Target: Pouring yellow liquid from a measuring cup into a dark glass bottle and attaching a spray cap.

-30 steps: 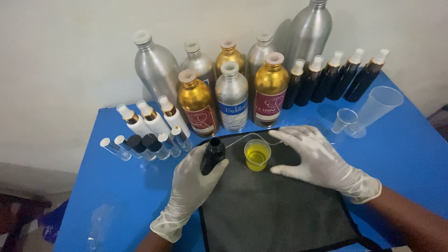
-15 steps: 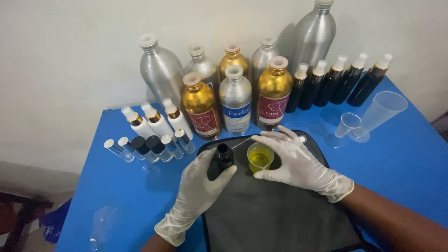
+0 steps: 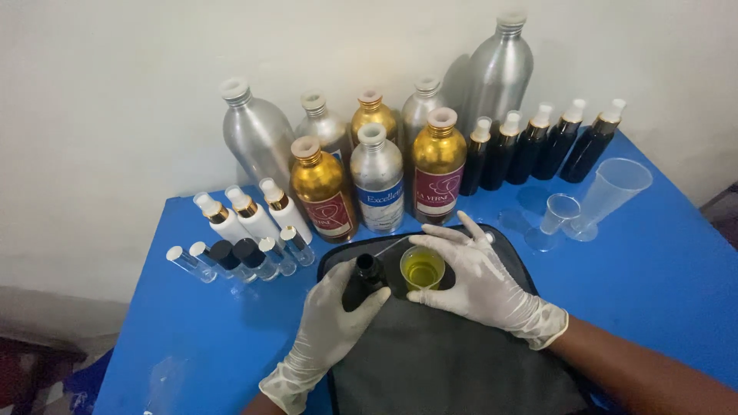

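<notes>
The fingers [image 3: 350,303] of the left hand [image 3: 327,334] wrap a small dark bottle [image 3: 363,280], open-necked, on the dark mat [image 3: 461,369] near the bench's front edge, while the right hand [image 3: 480,284] cups a small cup of yellow liquid [image 3: 422,268] just beside it. This looks like the transfer step; the next move calls for steady alignment over the narrow neck.

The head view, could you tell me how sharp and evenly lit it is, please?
Head view: soft even light; the metal bottles show mild highlights, no harsh glare. The left hand on the small black bottle and the right hand by the yellow cup look fairly sharp. Wide-lens bending tilts the edge bottles.
</notes>
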